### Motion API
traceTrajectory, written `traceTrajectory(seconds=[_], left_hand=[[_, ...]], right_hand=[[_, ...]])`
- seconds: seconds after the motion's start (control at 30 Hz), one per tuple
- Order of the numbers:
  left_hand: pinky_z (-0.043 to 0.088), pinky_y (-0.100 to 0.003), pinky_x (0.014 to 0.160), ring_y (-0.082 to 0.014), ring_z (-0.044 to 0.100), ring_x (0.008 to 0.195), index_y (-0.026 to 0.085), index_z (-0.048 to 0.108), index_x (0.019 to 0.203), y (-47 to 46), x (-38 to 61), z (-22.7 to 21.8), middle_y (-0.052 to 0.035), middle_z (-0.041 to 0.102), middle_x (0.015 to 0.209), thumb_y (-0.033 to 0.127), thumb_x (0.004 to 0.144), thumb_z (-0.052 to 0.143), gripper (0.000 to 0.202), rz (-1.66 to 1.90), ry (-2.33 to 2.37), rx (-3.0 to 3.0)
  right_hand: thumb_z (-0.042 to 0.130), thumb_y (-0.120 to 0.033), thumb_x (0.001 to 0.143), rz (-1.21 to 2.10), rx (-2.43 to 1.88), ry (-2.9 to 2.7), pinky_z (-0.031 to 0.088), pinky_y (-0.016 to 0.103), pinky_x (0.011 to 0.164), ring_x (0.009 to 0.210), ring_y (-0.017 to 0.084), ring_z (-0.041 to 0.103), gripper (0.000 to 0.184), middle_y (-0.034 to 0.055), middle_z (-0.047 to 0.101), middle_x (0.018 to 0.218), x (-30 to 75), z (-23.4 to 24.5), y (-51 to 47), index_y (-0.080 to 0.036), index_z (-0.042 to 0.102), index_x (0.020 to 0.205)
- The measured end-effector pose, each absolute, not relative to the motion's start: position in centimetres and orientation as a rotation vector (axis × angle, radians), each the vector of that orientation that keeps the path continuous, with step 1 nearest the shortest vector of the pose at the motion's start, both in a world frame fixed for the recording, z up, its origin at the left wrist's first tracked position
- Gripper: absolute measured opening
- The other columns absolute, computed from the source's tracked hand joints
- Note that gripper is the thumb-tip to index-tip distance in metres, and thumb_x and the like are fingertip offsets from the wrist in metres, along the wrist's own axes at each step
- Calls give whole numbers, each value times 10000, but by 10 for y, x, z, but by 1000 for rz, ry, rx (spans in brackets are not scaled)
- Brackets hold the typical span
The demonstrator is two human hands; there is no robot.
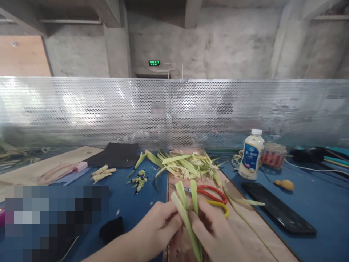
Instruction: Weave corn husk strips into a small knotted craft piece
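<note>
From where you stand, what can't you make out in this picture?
In the head view:
Left hand: some fingertips, behind the green strips.
Green strips: lower ends, cut off by the bottom edge.
Yellow scissor handle: part, behind the right hand.
Bottle: fine label print, too small and blurred.
Whatever lies under the pixelated patch, lower left.

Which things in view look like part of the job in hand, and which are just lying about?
Seem part of the job:
green strips, held in the left hand and right hand
pile of similar strips on the brown board
scissors, just beyond the right hand

Probably just lying about:
white-capped bottle
jar
black phone
yellowish gourd-shaped thing
</note>
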State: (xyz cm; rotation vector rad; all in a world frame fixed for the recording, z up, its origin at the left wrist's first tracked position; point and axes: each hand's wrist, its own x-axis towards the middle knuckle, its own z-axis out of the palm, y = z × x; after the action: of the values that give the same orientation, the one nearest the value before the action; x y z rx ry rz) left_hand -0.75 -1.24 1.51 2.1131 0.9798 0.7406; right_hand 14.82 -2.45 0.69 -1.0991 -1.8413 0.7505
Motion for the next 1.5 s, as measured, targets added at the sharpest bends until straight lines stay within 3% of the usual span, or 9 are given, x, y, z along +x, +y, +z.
traceTrajectory(seconds=[0.1, 0.23, 0.43, 0.6, 0.73, 0.9, 1.1, 1.37, 1.5], left_hand=[[378, -164, 470, -103, 517, 459, 148, 535, 726, -13, -7, 14, 8, 547, 510, 280, 861, 344, 268, 742, 1036, 2152], [361, -165, 467, -95, 506, 422, 154, 552, 749, -12, -7, 15, 29, 544, 473, 248, 857, 330, 264, 724, 1061, 2128], [364, -172, 468, -97, 511, 398, 154, 551, 713, -11, -5, 16, 37, 546, 449, 219, 828, 363, 230, 735, 1092, 2071], [384, -181, 475, -101, 502, 378, 164, 463, 600, -13, -5, 14, 30, 507, 411, 266, 836, 361, 277, 806, 1098, 2050], [379, -191, 440, -114, 506, 383, 175, 438, 615, -10, -5, 9, 24, 501, 423, 338, 854, 338, 306, 886, 1105, 1963], [389, -193, 488, -116, 538, 450, 172, 422, 564, -5, -6, 8, 9, 527, 465, 315, 855, 365, 329, 1015, 1139, 1987], [418, -196, 460, -116, 551, 440, 160, 478, 663, -7, -4, 7, 5, 537, 503, 382, 861, 365, 319, 1003, 1022, 1859], [457, -196, 499, -104, 579, 505, 145, 553, 944, -16, -5, 3, -18, 600, 643, 270, 832, 429, 209, 975, 846, 2014], [419, -180, 466, -85, 532, 451, 138, 570, 876, -15, 0, 3, 10, 563, 578, 247, 781, 506, 158, 951, 895, 2090]], right_hand=[[392, -229, 817, 681, -1139, -1838, 449, 214, 645, 654, 146, 562, 216, -2, 602, 689, 148, 6, -24, -184, 597, 870], [385, -220, 819, 650, -1139, -1823, 439, 223, 737, 781, 156, 582, 232, 12, 634, 796, 147, 6, -23, -191, 594, 918], [380, -209, 807, 632, -1160, -1811, 455, 205, 645, 711, 151, 591, 194, 3, 619, 716, 148, 6, -25, -181, 571, 820], [399, -191, 778, 567, -1167, -1793, 477, 179, 595, 638, 147, 610, 173, 3, 635, 659, 150, 10, -23, -189, 571, 755], [376, -211, 806, 633, -1121, -1729, 500, 181, 654, 705, 149, 637, 202, 19, 665, 748, 151, 15, -23, -185, 574, 831], [422, -207, 791, 564, -1056, -1728, 513, 189, 591, 622, 141, 626, 121, 9, 651, 713, 151, 16, -25, -193, 536, 829], [464, -207, 778, 504, -1015, -1724, 501, 164, 531, 560, 120, 610, 51, -1, 630, 657, 149, 12, -28, -201, 514, 780], [494, -306, 804, 386, -873, -1549, 518, 204, 579, 645, 145, 612, 94, 22, 613, 712, 153, 3, -28, -214, 512, 805], [489, -352, 816, 468, -880, -1519, 507, 206, 477, 563, 145, 602, 171, 18, 605, 666, 155, -6, -19, -200, 529, 885]])
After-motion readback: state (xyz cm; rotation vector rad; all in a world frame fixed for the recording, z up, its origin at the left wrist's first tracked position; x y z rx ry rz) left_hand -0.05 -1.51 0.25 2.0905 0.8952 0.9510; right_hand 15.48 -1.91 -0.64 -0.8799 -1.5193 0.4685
